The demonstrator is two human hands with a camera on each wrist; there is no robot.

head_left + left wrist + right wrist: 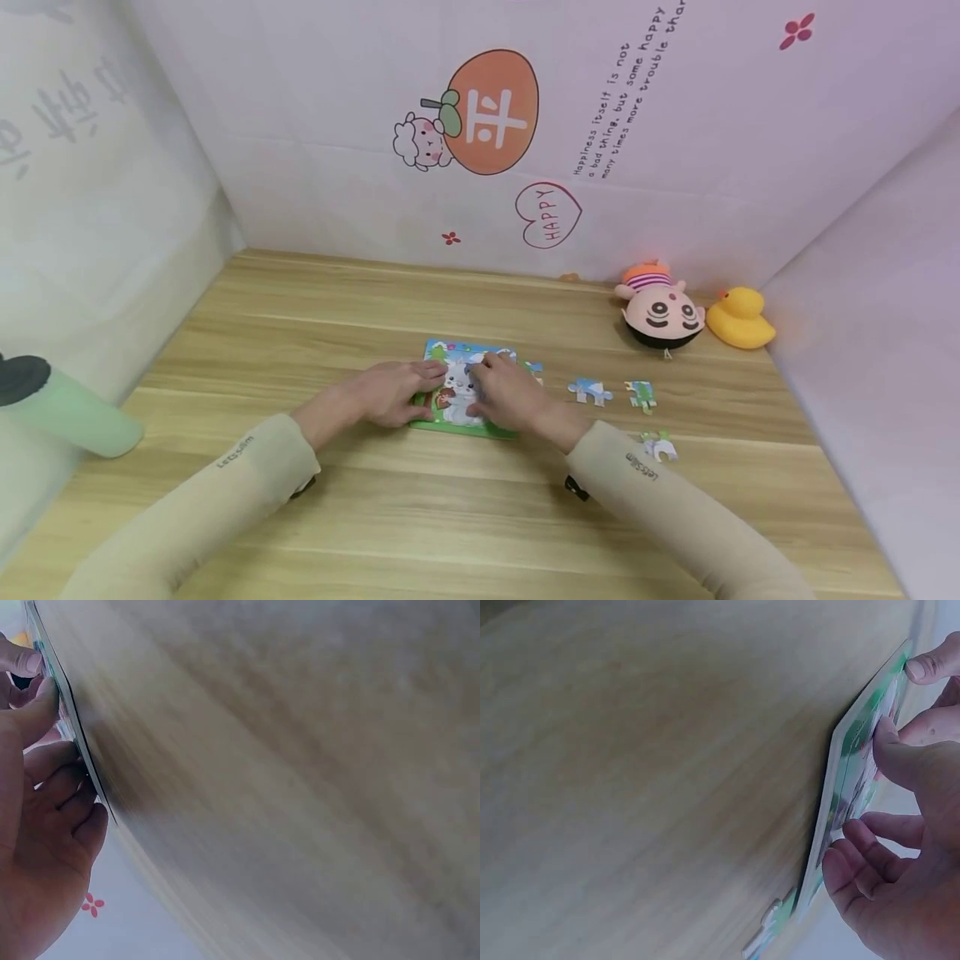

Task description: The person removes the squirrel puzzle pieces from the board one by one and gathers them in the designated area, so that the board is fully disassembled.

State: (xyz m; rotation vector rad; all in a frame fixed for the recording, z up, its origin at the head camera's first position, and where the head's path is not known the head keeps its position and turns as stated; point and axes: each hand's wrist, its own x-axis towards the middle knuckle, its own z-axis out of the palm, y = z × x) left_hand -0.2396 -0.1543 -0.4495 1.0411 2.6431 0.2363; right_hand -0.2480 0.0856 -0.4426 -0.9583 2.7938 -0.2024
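Observation:
A rabbit jigsaw puzzle [455, 392] in a flat tray with a green lower border lies on the wooden table, partly covered by both hands. My left hand [399, 392] rests at its left side, thumb low and fingers higher up. In the left wrist view, the left thumb [41, 712] lies on the board and the other fingers bend near its edge. Over the right part of the puzzle, my right hand [513, 396] touches the surface with spread thumb and fingertips. The right wrist view shows the right thumb [892, 754] on the picture, with the bent fingers apart from it.
Loose jigsaw pieces lie right of the board: a blue one [590, 391], a green one [641, 395] and a white-and-green one [660, 447]. At the back right sit a plush doll [660, 312] and a yellow duck [740, 319]. A green bottle [78, 412] stands at the left.

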